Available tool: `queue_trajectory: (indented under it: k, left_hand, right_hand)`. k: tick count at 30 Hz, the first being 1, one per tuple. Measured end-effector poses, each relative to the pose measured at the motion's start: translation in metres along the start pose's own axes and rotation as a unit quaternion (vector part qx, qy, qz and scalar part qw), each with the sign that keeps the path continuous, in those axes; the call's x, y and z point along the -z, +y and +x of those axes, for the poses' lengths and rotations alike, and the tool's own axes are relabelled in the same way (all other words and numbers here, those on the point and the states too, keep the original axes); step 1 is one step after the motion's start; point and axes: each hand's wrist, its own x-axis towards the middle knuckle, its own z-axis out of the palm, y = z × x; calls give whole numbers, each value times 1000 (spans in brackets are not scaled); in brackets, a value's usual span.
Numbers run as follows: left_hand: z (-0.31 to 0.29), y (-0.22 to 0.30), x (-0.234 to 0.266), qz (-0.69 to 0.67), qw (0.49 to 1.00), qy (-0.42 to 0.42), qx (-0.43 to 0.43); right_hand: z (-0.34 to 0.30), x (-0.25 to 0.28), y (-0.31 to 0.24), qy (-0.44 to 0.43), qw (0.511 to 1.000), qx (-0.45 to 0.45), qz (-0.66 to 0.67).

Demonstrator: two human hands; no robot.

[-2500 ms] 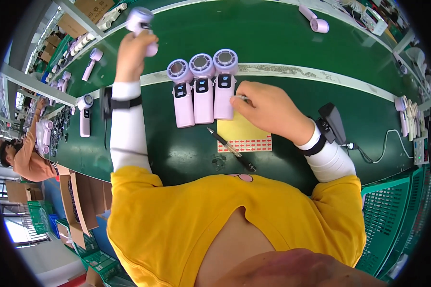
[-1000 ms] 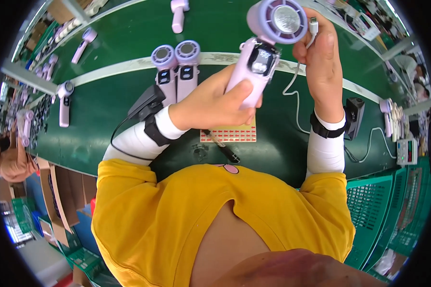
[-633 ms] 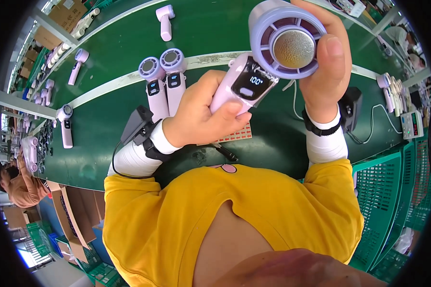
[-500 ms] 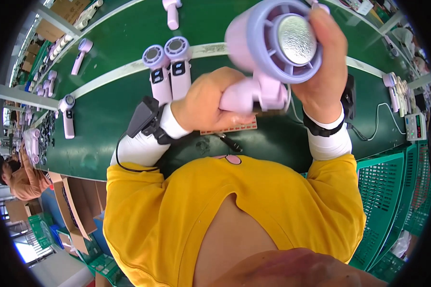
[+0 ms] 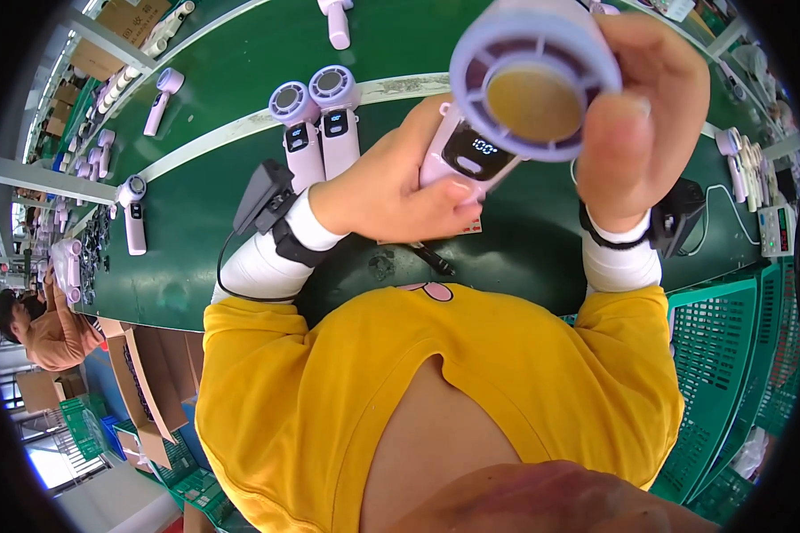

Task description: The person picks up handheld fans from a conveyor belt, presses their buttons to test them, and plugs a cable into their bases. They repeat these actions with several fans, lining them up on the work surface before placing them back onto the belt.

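Observation:
A lilac handheld fan (image 5: 544, 22) with a round vented head and a metallic disc at its centre is held up in front of me. My left hand (image 5: 396, 191) is closed around its handle, the thumb beside a lit black display (image 5: 476, 149) and a pale button. Beside the head's right rim is my right hand (image 5: 653, 115), thumb and fingers apart and curved. Whether it touches the rim I cannot tell. Two similar fans (image 5: 304, 160) (image 5: 339, 147) lie side by side beyond my left wrist, their displays lit.
On the green table (image 5: 196, 266), a dark pen-like tool (image 5: 433, 258) and a red-and-white strip (image 5: 469, 227) lie near me. More fans lie left (image 5: 134, 222) and far (image 5: 336, 25). At right are a small meter (image 5: 776, 231) and green crates (image 5: 711, 355). A person (image 5: 53, 338) sits at left.
The fan has turned so its display now faces me. My right hand has shifted right and its hold on the fan head has loosened, the thumb now in front.

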Motion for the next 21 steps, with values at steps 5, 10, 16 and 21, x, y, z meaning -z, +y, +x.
queue_trajectory:
  k: [5,10,16,21]
  left_hand:
    - [-6,42,35,-203,967,-148,-39]
    - [-25,108,12,-227,959,19,-170]
    - [-51,111,-34,177,823,274,-464]
    - [-54,106,-35,152,843,281,-433]
  right_hand:
    - [10,8,10,-20,973,-140,185]
    - [15,18,-2,-178,970,-159,-38]
    - [13,5,11,-187,969,18,-161]
    - [17,6,19,-210,940,120,-239]
